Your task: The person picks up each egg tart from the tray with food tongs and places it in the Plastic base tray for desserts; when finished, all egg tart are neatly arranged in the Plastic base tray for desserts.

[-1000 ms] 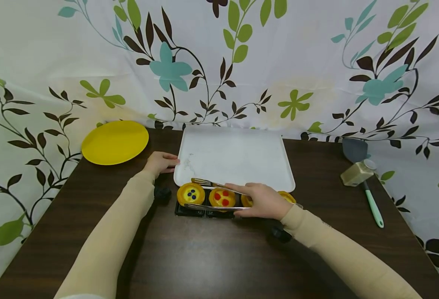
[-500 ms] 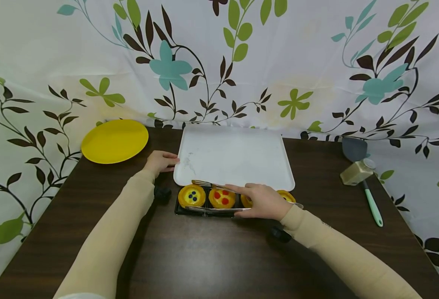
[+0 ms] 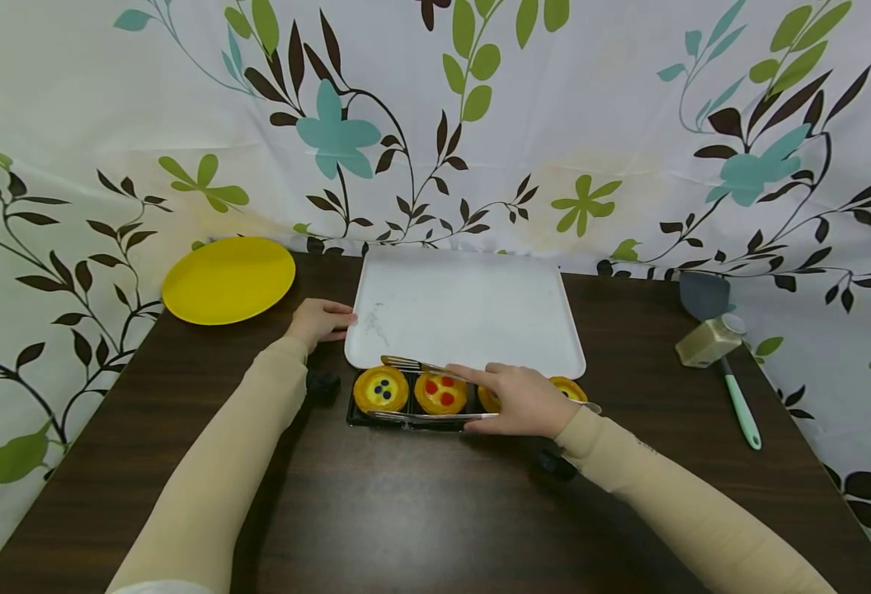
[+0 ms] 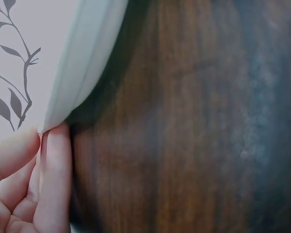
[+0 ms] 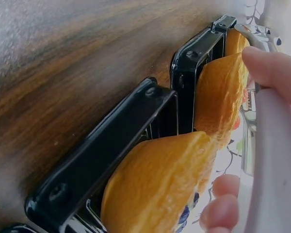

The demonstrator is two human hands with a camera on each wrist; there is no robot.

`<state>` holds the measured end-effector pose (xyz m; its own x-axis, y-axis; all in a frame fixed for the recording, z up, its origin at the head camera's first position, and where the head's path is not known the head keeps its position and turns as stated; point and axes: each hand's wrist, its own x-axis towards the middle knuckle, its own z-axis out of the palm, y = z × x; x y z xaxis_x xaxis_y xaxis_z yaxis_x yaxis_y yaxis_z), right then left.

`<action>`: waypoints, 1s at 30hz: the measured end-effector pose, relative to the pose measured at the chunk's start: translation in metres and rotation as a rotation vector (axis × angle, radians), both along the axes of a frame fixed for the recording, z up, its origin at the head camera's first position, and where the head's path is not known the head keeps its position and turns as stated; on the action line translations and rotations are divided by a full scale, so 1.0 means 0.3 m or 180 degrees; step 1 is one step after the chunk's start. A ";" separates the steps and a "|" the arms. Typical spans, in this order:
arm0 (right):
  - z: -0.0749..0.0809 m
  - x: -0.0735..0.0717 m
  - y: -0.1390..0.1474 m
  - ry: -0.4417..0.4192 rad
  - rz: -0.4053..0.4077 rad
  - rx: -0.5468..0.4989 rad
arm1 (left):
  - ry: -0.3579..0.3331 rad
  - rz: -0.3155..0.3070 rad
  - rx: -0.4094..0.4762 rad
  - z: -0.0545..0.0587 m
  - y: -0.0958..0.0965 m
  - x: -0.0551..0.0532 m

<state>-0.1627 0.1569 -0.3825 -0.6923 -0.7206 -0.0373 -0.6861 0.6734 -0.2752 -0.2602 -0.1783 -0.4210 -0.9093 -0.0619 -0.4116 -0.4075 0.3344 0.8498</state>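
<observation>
In the head view, my left hand (image 3: pixel 319 321) pinches the left edge of a white rectangular tray (image 3: pixel 473 305); the left wrist view shows its rim (image 4: pixel 89 63) between thumb and finger. My right hand (image 3: pixel 524 402) holds metal tongs (image 3: pixel 415 364), their two arms spread left over a row of egg tarts. The leftmost tart (image 3: pixel 382 393) carries blue dots, and its neighbour (image 3: pixel 441 394) red ones. Both lie between the tong arms. Under the tarts is a black plastic tray (image 5: pixel 106 141) with compartments. Part of the row is hidden beneath my right hand.
A yellow oval plate (image 3: pixel 229 281) stands at the back left of the dark wooden table (image 3: pixel 398 511). On the right, a shaker bottle (image 3: pixel 708 342) lies across a spatula with a mint handle (image 3: pixel 742 412). Patterned cloth (image 3: pixel 510 148) hangs behind.
The blue-dotted tart has shifted slightly right and toward me, and now covers more of its black compartment. Both hands stay almost where they were.
</observation>
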 end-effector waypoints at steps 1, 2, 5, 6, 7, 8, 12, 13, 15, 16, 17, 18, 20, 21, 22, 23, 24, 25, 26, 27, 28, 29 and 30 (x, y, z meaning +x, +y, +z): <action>0.000 0.000 0.002 0.0004 -0.0008 0.0003 | -0.0003 0.0004 0.0000 -0.002 0.001 -0.002; 0.001 0.001 0.003 0.0010 -0.0023 0.0011 | -0.0005 0.0007 -0.0004 -0.002 0.003 -0.003; 0.003 0.003 0.009 0.0021 -0.0043 0.0000 | -0.0007 0.0022 -0.0008 -0.008 0.005 -0.008; 0.003 0.003 0.010 0.0020 -0.0048 -0.0012 | -0.0004 0.0020 -0.0012 -0.009 0.005 -0.008; 0.004 0.004 0.012 0.0023 -0.0045 -0.0023 | -0.0003 0.0022 -0.0016 -0.009 0.005 -0.008; 0.004 0.004 0.013 0.0032 -0.0047 -0.0028 | 0.0000 0.0017 -0.0015 -0.010 0.005 -0.010; 0.005 0.004 0.020 0.0058 -0.0057 -0.0115 | 0.0009 -0.0011 -0.0019 -0.006 0.007 -0.006; 0.005 0.004 0.022 0.0050 -0.0067 -0.0159 | 0.0014 -0.0016 -0.0021 -0.005 0.008 -0.005; 0.006 0.002 0.027 -0.0003 -0.0111 -0.0278 | 0.0016 -0.0016 -0.0026 -0.001 0.009 -0.002; 0.006 0.002 0.031 -0.0023 -0.0136 -0.0326 | 0.0019 -0.0015 -0.0026 0.000 0.009 -0.002; 0.006 0.001 0.035 -0.0058 -0.0159 -0.0383 | 0.0019 -0.0011 -0.0027 0.001 0.009 -0.001; 0.008 0.000 0.039 -0.0079 -0.0180 -0.0440 | 0.0013 -0.0004 -0.0029 0.001 0.009 -0.001; 0.012 -0.001 0.050 -0.0095 -0.0235 -0.0533 | -0.0006 0.0006 -0.0030 0.003 0.009 0.000; 0.016 -0.002 0.056 -0.0098 -0.0267 -0.0580 | -0.0016 0.0008 -0.0031 0.003 0.008 0.000; 0.020 -0.002 0.062 -0.0090 -0.0301 -0.0629 | -0.0024 0.0006 -0.0029 0.003 0.008 0.001; 0.024 -0.003 0.069 -0.0091 -0.0339 -0.0680 | -0.0033 0.0006 -0.0024 0.004 0.008 0.001; 0.028 -0.005 0.076 -0.0075 -0.0386 -0.0720 | -0.0038 0.0004 -0.0020 0.005 0.007 0.002; 0.030 -0.007 0.083 -0.0068 -0.0438 -0.0760 | -0.0040 0.0000 -0.0021 0.006 0.007 0.003; 0.032 -0.010 0.092 -0.0066 -0.0485 -0.0793 | -0.0041 0.0008 -0.0015 0.006 0.007 0.004; 0.034 -0.013 0.099 -0.0080 -0.0532 -0.0839 | -0.0040 0.0018 -0.0010 0.006 0.006 0.004; 0.035 -0.016 0.108 -0.0081 -0.0578 -0.0869 | -0.0022 0.0031 -0.0011 0.007 0.007 0.005; 0.034 -0.019 0.116 -0.0084 -0.0631 -0.0882 | -0.0014 0.0030 -0.0017 0.008 0.006 0.006; 0.034 -0.022 0.125 -0.0089 -0.0685 -0.0902 | -0.0014 0.0038 -0.0019 0.007 0.006 0.006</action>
